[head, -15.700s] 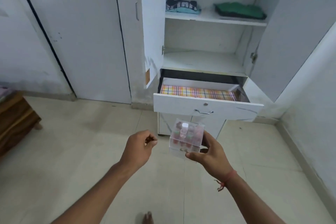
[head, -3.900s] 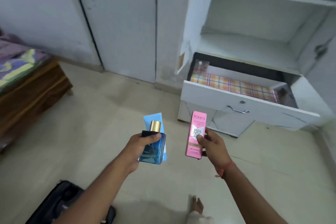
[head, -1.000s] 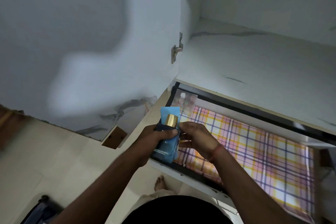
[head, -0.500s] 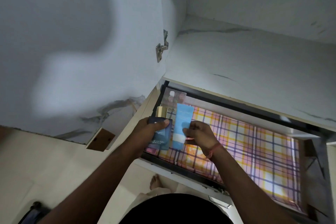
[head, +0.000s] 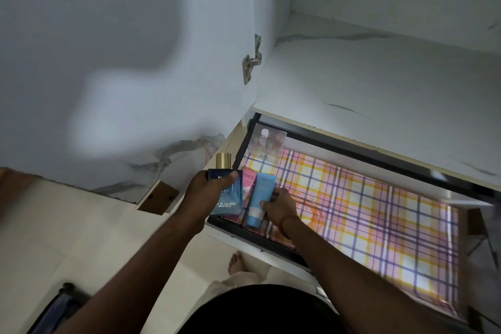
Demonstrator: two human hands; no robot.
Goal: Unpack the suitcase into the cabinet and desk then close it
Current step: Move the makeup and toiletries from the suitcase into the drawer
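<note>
My left hand (head: pixel 208 192) grips a blue cologne bottle (head: pixel 227 195) with a gold cap, held over the left front corner of the open drawer (head: pixel 379 168). My right hand (head: pixel 279 206) holds a light blue tube (head: pixel 259 199) lying on the drawer's checked lining. A pink Pond's box (head: pixel 248 180) lies between bottle and tube, partly hidden. A clear plastic box (head: pixel 267 141) of small bottles stands in the drawer's back left corner. A corner of the dark suitcase (head: pixel 58 306) shows on the floor at the lower left.
The white cabinet shelf (head: pixel 379 84) runs above the drawer. The open cabinet door (head: pixel 122 62) stands to the left, with a metal hinge (head: pixel 250 62). The drawer's right side shows only the checked lining (head: pixel 393 225). My bare foot (head: pixel 237 263) is on the tiled floor under the drawer front.
My right hand has lowered the blue tube onto the drawer lining beside the pink box. The left hand still grips the cologne bottle, which has shifted slightly toward the drawer's corner.
</note>
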